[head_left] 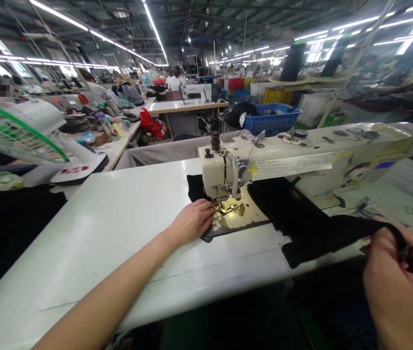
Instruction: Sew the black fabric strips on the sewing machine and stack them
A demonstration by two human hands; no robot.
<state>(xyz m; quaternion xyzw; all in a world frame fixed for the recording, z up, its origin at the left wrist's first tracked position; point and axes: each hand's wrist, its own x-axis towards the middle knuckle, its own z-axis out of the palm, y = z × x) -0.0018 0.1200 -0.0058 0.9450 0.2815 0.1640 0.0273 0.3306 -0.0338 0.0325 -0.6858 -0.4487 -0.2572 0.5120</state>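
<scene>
My left hand [193, 221] rests by the needle plate [257, 214] of a sewing machine [217, 170], its fingers pressed together beside the presser foot [224, 206]. What its fingertips hold, if anything, is hidden. Just behind them, a small black fabric piece [195, 187] pokes out left of the machine head. At the right, my right hand [399, 282] pinches the end of a black cloth [312, 233] and lifts it off the table. The cloth stretches back under the machine arm, with a small dark label [295, 193] on it.
The pale sewing table [118, 233] extends to the left. A green-rimmed fan [20, 131] stands at the far left, above dark cloth [12, 233]. Behind the machine are a blue crate [272, 119], a red bag [151, 124] and another sewing table [177, 107]. Black thread cones [293, 63] stand upper right.
</scene>
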